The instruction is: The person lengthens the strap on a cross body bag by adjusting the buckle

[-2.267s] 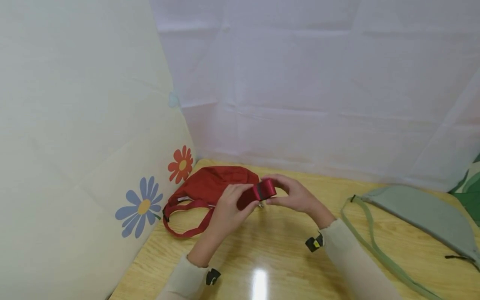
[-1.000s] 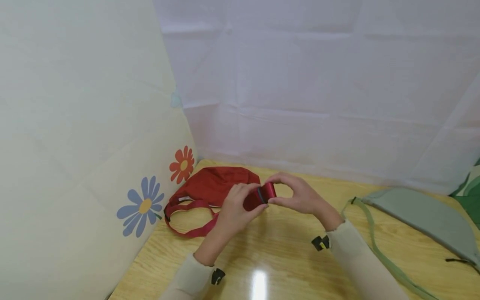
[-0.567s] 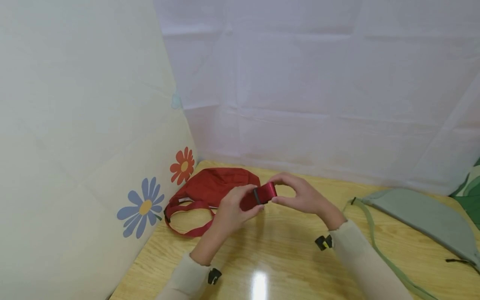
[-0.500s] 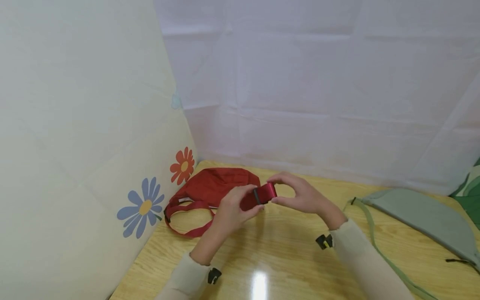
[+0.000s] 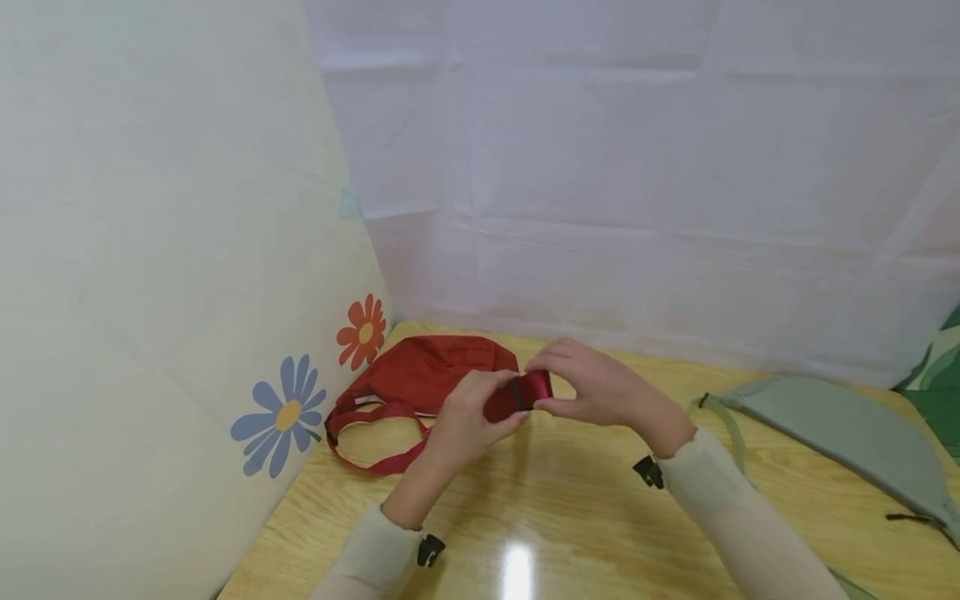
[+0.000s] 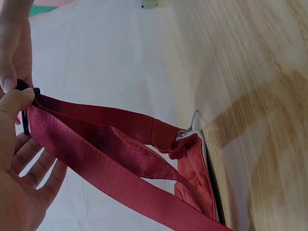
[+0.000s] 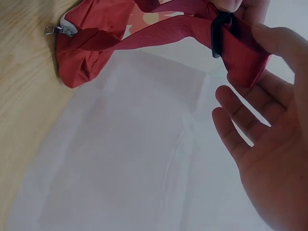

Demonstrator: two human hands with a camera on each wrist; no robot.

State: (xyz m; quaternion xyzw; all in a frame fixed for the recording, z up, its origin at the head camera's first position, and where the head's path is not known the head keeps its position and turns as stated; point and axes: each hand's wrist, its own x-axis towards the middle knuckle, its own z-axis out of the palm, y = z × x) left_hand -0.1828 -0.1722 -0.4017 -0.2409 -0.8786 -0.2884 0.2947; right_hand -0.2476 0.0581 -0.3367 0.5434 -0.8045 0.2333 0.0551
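Observation:
A red waist bag [image 5: 442,362] lies on the table at the back left, its zipper pull [image 7: 51,30] hanging at one end. Its red strap [image 6: 110,178] runs up from the bag to both hands, raised in front of it. My left hand [image 5: 467,421] pinches the strap at a black slider buckle [image 7: 217,36] between thumb and fingers. Just right of it, my right hand [image 5: 596,390] pinches the folded strap loop [image 7: 245,60] that comes out of the slider. In the right wrist view its other fingers are spread away from the strap.
A grey-green waist bag [image 5: 847,442] lies on the wooden table [image 5: 577,517] at the right, partly behind the right sleeve. A flowered panel [image 5: 187,292] stands left, a white cloth [image 5: 570,183] behind. Black buckles [image 5: 430,550] sit at both wrists.
The strap loop first grew longer out of the slider, then its end turned and the right hand shifted slightly left, closer to the left hand. The left hand has barely moved, still holding the slider.

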